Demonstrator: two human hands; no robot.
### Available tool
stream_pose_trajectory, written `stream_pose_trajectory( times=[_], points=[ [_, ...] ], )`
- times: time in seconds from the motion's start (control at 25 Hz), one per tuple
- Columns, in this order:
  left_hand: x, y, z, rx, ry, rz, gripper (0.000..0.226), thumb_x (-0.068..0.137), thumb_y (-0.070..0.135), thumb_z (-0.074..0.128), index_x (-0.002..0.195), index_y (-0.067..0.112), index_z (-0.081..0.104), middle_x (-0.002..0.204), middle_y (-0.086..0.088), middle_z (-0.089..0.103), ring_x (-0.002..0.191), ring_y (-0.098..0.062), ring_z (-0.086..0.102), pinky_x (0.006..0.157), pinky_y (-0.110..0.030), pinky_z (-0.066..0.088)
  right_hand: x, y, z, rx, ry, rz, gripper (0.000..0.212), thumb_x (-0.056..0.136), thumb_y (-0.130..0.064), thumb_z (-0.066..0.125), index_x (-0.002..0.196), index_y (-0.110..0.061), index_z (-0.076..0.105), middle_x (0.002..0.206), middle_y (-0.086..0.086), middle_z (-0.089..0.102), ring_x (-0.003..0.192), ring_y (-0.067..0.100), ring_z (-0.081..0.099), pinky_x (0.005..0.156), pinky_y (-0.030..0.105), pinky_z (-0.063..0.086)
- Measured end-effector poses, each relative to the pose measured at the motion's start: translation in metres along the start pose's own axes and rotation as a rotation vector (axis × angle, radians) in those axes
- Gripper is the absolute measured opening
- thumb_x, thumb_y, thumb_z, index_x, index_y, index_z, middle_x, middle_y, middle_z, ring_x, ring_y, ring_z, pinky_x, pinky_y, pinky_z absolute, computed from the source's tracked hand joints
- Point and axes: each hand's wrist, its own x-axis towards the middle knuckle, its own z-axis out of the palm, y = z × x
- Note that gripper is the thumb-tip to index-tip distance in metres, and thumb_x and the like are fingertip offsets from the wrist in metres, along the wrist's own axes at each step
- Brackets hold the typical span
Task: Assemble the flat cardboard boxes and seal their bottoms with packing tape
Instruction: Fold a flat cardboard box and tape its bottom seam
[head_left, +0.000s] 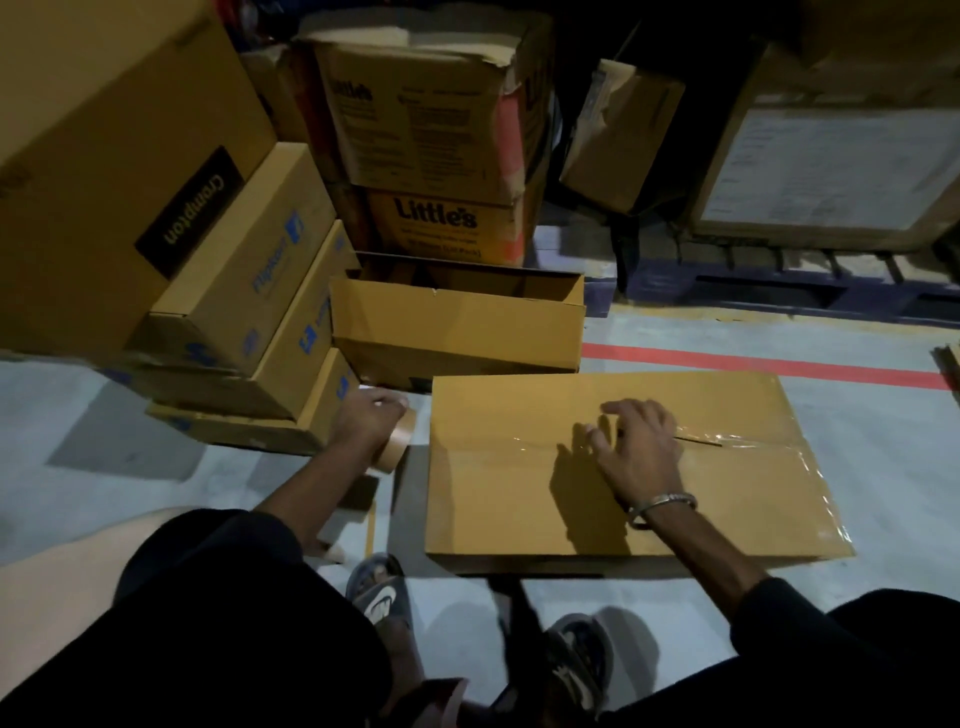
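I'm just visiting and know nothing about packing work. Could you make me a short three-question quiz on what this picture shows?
1. True or false: clear packing tape already lies along the centre seam of the flat-topped brown cardboard box.
2. Which hand grips the brown roll of packing tape?
A. left hand
B. right hand
3. Fill in: the open-topped brown cardboard box stands in front of stacked boxes printed ____.

Key: 1 true; 2 A; 3 Little's.

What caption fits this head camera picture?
Right hand over the taped box, left hand gripping the tape roll.
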Motion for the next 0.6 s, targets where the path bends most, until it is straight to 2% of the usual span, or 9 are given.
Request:
stream_pose_trajectory(
  times=[0.12,0.24,0.32,0.4,0.44,0.52,0.6],
  points=[
    [-0.013,0.013,-0.007,-0.197,-0.019,-0.004,0.009,0.089,0.025,0.074,0.087,0.028,0.082,0.102,0.003,0.072,0.101,-0.028,0.065,0.084,-0.040,0.053,-0.004,-0.062,0.023,0.211,-0.166,-0.127,0.032,0.096,-0.044,0.068,0.120,-0.025,0.072,0.127,-0.005,0.067,0.128,0.016,0.049,0.102,0.037,0.044],
    [-0.043,0.015,-0.001,-0.418,-0.088,-0.248,0.010,0.093,0.022,0.068,0.090,0.026,0.077,0.107,-0.006,0.071,0.101,-0.032,0.065,0.075,-0.037,0.051,0.011,-0.137,0.034,0.570,-0.407,-0.031,0.030,0.094,-0.046,0.071,0.114,-0.024,0.076,0.117,-0.012,0.071,0.110,0.005,0.062,0.093,0.028,0.049],
    [-0.058,0.013,0.004,-0.505,-0.106,-0.360,0.012,0.094,0.021,0.065,0.100,0.025,0.075,0.110,-0.010,0.069,0.100,-0.031,0.062,0.071,-0.036,0.049,0.025,-0.168,0.044,0.696,-0.650,0.117,0.035,0.090,-0.044,0.077,0.114,-0.019,0.077,0.112,-0.006,0.073,0.103,0.013,0.065,0.087,0.030,0.050],
    [-0.070,0.014,0.008,-0.545,-0.103,-0.350,0.016,0.097,0.019,0.060,0.105,0.024,0.074,0.109,-0.010,0.068,0.096,-0.027,0.060,0.066,-0.033,0.045,0.031,-0.177,0.053,0.757,-0.852,0.194,0.043,0.087,-0.037,0.080,0.119,-0.009,0.074,0.107,0.005,0.074,0.098,0.021,0.067,0.085,0.034,0.052],
    [-0.074,0.015,0.008,-0.539,-0.092,-0.334,0.017,0.098,0.020,0.059,0.106,0.025,0.073,0.110,-0.009,0.067,0.097,-0.027,0.060,0.064,-0.032,0.043,0.033,-0.175,0.055,0.773,-0.906,0.190,0.043,0.087,-0.033,0.080,0.120,-0.006,0.074,0.106,0.008,0.074,0.096,0.021,0.067,0.085,0.035,0.053],
    [-0.074,0.012,0.010,-0.527,-0.075,-0.319,0.016,0.099,0.022,0.059,0.103,0.028,0.073,0.112,-0.008,0.069,0.101,-0.028,0.061,0.062,-0.031,0.043,0.034,-0.172,0.058,0.758,-0.897,0.145,0.033,0.086,-0.025,0.081,0.114,-0.007,0.078,0.107,0.009,0.077,0.098,0.019,0.069,0.089,0.034,0.056],
    [-0.073,0.011,0.009,-0.515,-0.074,-0.334,0.014,0.099,0.024,0.061,0.102,0.029,0.073,0.112,-0.009,0.068,0.101,-0.029,0.062,0.062,-0.031,0.044,0.032,-0.171,0.054,0.749,-0.823,0.134,0.029,0.083,-0.022,0.084,0.109,-0.009,0.080,0.106,0.006,0.079,0.095,0.013,0.072,0.082,0.024,0.055]
  ],
)
